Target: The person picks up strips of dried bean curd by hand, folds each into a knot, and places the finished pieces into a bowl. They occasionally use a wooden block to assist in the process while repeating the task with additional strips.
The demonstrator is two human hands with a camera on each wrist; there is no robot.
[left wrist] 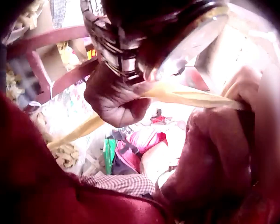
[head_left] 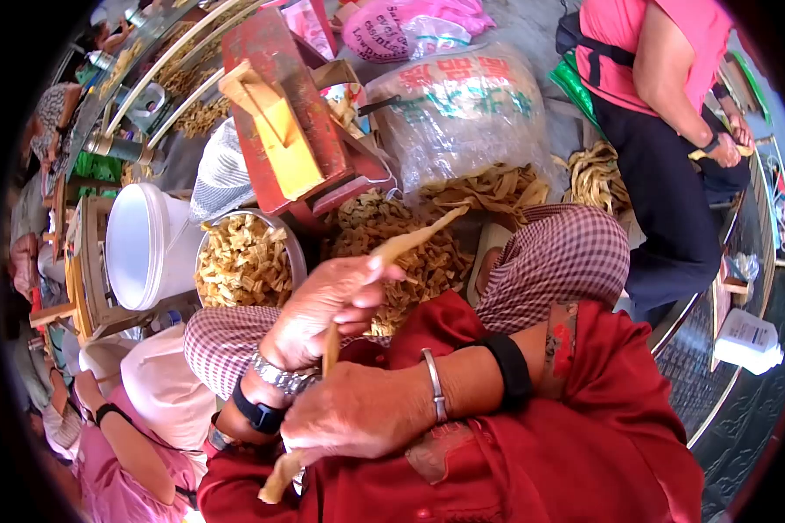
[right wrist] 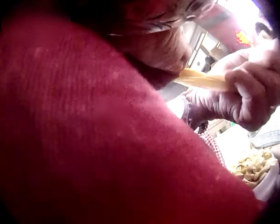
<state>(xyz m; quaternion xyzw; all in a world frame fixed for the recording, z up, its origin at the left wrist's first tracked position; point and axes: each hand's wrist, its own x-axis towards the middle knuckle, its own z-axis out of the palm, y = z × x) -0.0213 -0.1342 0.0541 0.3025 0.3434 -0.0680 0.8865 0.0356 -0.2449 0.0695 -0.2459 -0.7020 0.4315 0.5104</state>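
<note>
You have the pale dried strip [head_left: 414, 237] in mid-air above your lap, held in both hands, not resting on anything. Your left grip [head_left: 327, 301] is curled closed round it, and your right grip [head_left: 353, 410] is clenched on it lower down, nearer your shirt; neither leaves a visible gap. What matters most, I'd judge, is the line through your fists: the strip's long axis slants from its far tip, forward and to your right beyond the left grip, across the short exposed stretch between the hands, back to a loose tail past the right grip. Your fingers cover it in places, so I cannot tell whether it runs unbroken. Your left grip is the nearer to the red wooden tabletop [head_left: 270, 44], whose near edge lies forward and slightly left of it; a yellow wooden piece [head_left: 290, 166] lies lengthwise there, reaching towards that edge. Beyond your left grip spreads a heap of cut pieces [head_left: 419, 275], with a filled pail [head_left: 298, 248] to its left.
</note>
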